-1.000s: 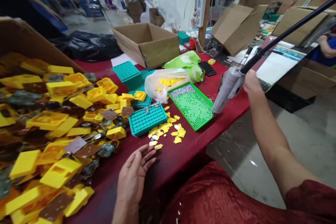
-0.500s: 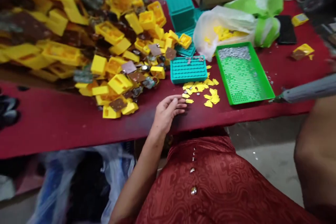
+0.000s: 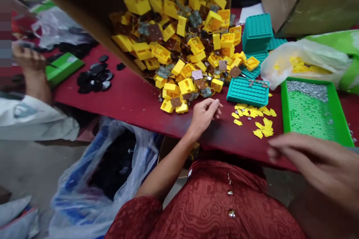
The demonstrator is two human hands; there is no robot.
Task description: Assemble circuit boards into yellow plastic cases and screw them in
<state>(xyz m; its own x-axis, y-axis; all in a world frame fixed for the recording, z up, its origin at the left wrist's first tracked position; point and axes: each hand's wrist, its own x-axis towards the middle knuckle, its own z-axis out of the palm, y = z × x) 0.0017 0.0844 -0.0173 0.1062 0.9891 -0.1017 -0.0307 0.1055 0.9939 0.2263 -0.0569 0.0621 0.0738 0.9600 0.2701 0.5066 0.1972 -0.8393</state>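
My left hand [image 3: 205, 117] is just above the front of the red-covered table, its fingers curled in and thumb close against them; anything between them is hidden. It is between a heap of yellow plastic housings [image 3: 186, 86] with brown circuit boards and loose small yellow plates [image 3: 249, 111]. Beside those plates lies a teal ridged tray [image 3: 248, 91] with a few small metal bits on top. My right hand [image 3: 311, 157], smeared by motion, is at the table's front edge, before a green perforated tray [image 3: 285, 108] holding many small silvery pieces. I cannot make out its grip.
A tipped cardboard box [image 3: 92, 26] spills the housings. Teal containers [image 3: 257, 31] and a clear bag [image 3: 276, 59] of yellow plates stand behind. At left, another person's hand [image 3: 32, 61] is near a green box [image 3: 63, 68] and black discs [image 3: 95, 76]. A plastic-lined bin [image 3: 75, 186] sits below.
The view has swung left, bringing the box and the other person's arm into sight. My right hand has come into view. The thumb and fingers of my left hand have drawn together.
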